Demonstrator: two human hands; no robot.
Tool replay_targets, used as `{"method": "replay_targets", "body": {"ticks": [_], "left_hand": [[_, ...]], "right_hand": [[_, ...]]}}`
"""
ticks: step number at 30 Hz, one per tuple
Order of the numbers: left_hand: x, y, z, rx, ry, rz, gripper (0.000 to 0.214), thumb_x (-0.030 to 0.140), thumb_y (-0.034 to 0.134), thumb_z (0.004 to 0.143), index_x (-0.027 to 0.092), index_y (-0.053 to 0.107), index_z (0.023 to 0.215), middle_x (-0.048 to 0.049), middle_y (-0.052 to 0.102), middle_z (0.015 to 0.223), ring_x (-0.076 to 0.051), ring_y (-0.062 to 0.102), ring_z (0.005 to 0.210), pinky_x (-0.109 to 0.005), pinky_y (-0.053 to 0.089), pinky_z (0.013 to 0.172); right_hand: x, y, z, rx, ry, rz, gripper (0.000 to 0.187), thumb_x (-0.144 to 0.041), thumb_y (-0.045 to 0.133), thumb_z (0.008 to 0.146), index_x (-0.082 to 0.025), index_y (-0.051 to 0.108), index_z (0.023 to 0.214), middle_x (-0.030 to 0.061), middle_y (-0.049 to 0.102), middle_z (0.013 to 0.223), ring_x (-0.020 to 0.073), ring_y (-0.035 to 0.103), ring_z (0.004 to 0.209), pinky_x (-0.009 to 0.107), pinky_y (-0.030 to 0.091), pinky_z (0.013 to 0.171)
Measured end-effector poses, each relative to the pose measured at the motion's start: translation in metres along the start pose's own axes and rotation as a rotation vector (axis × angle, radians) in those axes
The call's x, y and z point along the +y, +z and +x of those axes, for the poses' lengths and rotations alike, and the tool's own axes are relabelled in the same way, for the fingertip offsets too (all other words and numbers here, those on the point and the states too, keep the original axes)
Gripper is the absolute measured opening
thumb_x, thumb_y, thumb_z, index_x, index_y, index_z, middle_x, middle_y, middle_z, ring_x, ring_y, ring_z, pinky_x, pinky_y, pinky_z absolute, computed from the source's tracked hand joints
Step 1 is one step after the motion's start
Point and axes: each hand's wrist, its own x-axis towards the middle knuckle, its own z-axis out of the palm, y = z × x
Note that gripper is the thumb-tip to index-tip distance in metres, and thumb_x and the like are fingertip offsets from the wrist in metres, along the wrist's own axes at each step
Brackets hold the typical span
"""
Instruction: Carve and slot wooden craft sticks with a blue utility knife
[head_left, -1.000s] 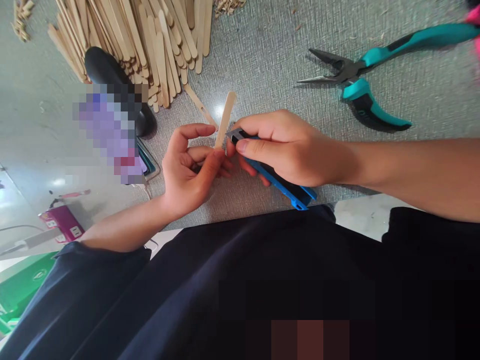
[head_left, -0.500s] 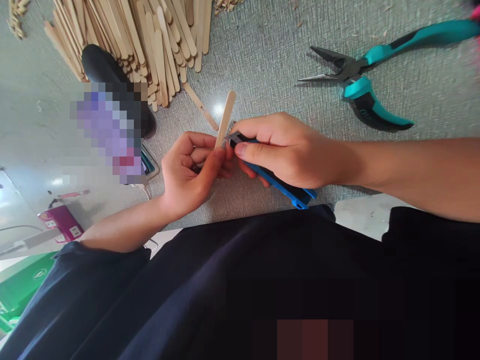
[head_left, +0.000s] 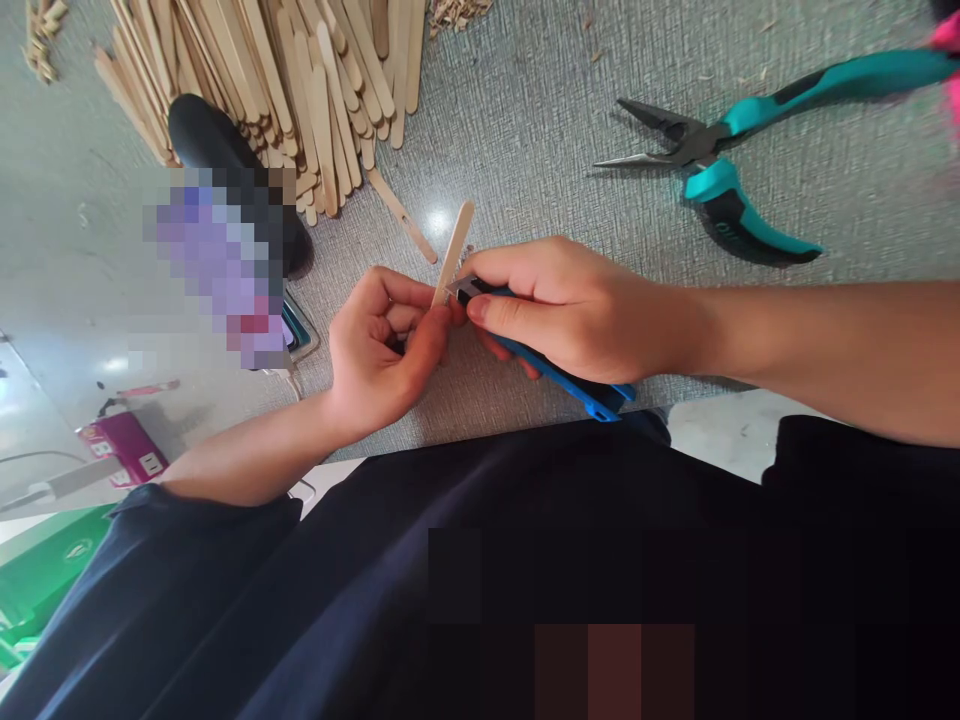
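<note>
My left hand point(head_left: 382, 350) pinches a pale wooden craft stick point(head_left: 455, 250) between thumb and curled fingers, the stick pointing up and away from me. My right hand point(head_left: 577, 305) is wrapped round a blue utility knife point(head_left: 570, 382), whose metal tip rests against the lower part of the stick next to my left thumb. Both hands meet over a grey textured table point(head_left: 525, 120).
A large pile of wooden sticks point(head_left: 300, 70) lies at the back left, with one loose stick point(head_left: 401, 215) beside it. Teal-handled long-nose pliers point(head_left: 720, 150) lie at the back right. A black object point(head_left: 217, 150) and a blurred patch sit to the left.
My left index finger has curled in from stretched out. The stick has slid lower in my grip and the knife tip has closed against it.
</note>
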Motion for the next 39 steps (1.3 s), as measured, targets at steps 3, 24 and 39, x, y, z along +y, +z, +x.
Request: {"method": "replay_targets", "body": {"ticks": [3,24,39], "left_hand": [[0.001,0.001,0.000,0.023,-0.010,-0.007,0.031,0.046,0.080,0.111,0.023,0.063,0.098,0.0082,0.072,0.060,-0.003,0.050,0.036,-0.014,0.033,0.037],[0.010,-0.004,0.006,-0.059,-0.096,-0.129,0.036,0.047,0.081,0.109,0.023,0.064,0.089,0.0053,0.075,0.060,-0.005,0.053,0.033,-0.014,0.038,0.032],[0.012,-0.005,0.008,-0.090,-0.143,-0.160,0.037,0.050,0.083,0.108,0.023,0.066,0.090,0.0038,0.076,0.061,-0.007,0.056,0.033,-0.016,0.038,0.030]], "right_hand": [[-0.001,0.002,0.000,0.009,0.026,-0.015,0.038,0.000,0.056,0.110,-0.022,0.054,0.079,-0.0096,0.059,0.059,0.0054,0.057,0.043,0.020,0.038,0.042],[0.004,-0.005,-0.001,-0.116,0.022,0.187,0.034,-0.014,0.060,0.115,-0.018,0.061,0.082,-0.0061,0.062,0.065,0.0054,0.057,0.047,0.018,0.039,0.044],[0.010,-0.011,0.004,-0.159,0.005,0.154,0.025,-0.016,0.059,0.112,-0.018,0.064,0.087,-0.0056,0.064,0.066,0.0065,0.055,0.047,0.019,0.038,0.044]]}}
